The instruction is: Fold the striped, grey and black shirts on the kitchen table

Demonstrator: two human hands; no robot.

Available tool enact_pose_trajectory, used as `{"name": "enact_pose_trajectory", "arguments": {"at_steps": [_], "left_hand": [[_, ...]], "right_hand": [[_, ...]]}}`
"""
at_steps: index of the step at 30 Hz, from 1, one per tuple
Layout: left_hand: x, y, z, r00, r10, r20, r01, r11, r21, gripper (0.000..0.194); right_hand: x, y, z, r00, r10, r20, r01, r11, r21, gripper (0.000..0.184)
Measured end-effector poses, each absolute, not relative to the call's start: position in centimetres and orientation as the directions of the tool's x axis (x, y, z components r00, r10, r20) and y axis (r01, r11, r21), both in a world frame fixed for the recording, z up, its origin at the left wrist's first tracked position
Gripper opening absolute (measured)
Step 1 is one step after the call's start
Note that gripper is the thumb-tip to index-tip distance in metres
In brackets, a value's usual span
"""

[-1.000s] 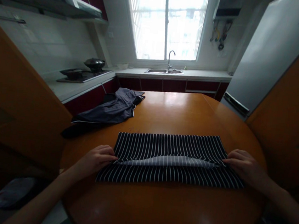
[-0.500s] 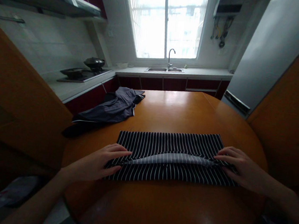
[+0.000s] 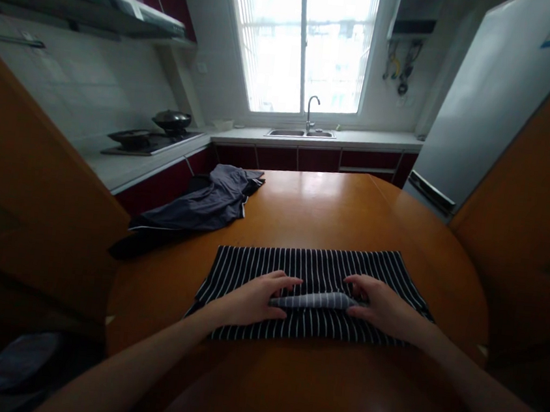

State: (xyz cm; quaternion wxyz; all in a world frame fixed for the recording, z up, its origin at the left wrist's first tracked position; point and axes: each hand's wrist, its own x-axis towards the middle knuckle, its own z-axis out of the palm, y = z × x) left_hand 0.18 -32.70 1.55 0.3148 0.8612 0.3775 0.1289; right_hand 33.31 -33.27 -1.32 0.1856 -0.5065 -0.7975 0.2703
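A black cloth with white stripes [image 3: 318,262] lies folded into a wide strip on the table. Along its middle a raised fold shows the paler grey striped underside [image 3: 320,300]. My left hand [image 3: 265,298] rests on the cloth at the left end of this fold, thumb and fingers spread to either side of it. At the fold's right end, my right hand [image 3: 379,303] touches the cloth, its fingers bent and the thumb apart from them. The undersides of both hands are hidden.
The round-ended wooden table [image 3: 314,210] bears a crumpled dark grey garment [image 3: 212,193] at its far left. Beyond are a sink [image 3: 287,132], a tap, and a stove with pans [image 3: 172,120]. A fridge [image 3: 492,104] stands at the right.
Both hands have moved inward from the cloth's two ends toward its middle. The exposed pale part of the fold is now shorter. The view has shifted slightly.
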Motion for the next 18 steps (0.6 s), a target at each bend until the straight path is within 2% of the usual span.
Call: {"name": "enact_pose_trajectory", "arguments": {"at_steps": [4, 7, 9, 13, 15, 18], "left_hand": [[-0.1, -33.6, 1.8, 0.700, 0.708, -0.089, 0.599, -0.516, 0.612, 0.079], [-0.3, -34.6, 2.1, 0.754, 0.648, -0.108, 0.580, -0.579, 0.574, 0.059], [-0.4, -35.0, 2.2, 0.767, 0.636, -0.086, 0.566, -0.607, 0.557, 0.046], [-0.3, -35.1, 2.1, 0.786, 0.618, -0.017, 0.529, -0.658, 0.535, 0.028], [-0.2, -34.8, 2.0, 0.793, 0.608, 0.030, 0.507, -0.687, 0.521, 0.022], [0.3, -33.8, 1.7, 0.739, 0.647, 0.191, 0.520, -0.727, 0.449, 0.020]], "right_hand": [[33.3, -34.4, -0.1, -0.562, 0.827, -0.025, 0.694, 0.455, -0.558, 0.017], [33.0, -35.9, 0.3, -0.662, 0.750, 0.012, 0.646, 0.578, -0.498, 0.019], [32.9, -36.8, 0.2, -0.656, 0.752, 0.055, 0.639, 0.594, -0.489, 0.024], [32.9, -37.1, -0.9, -0.599, 0.779, 0.183, 0.639, 0.604, -0.476, 0.045], [33.0, -36.6, -1.3, -0.596, 0.772, 0.222, 0.651, 0.627, -0.428, 0.032], [32.8, -35.2, -1.1, -0.556, 0.768, 0.316, 0.669, 0.640, -0.378, 0.016]]}}
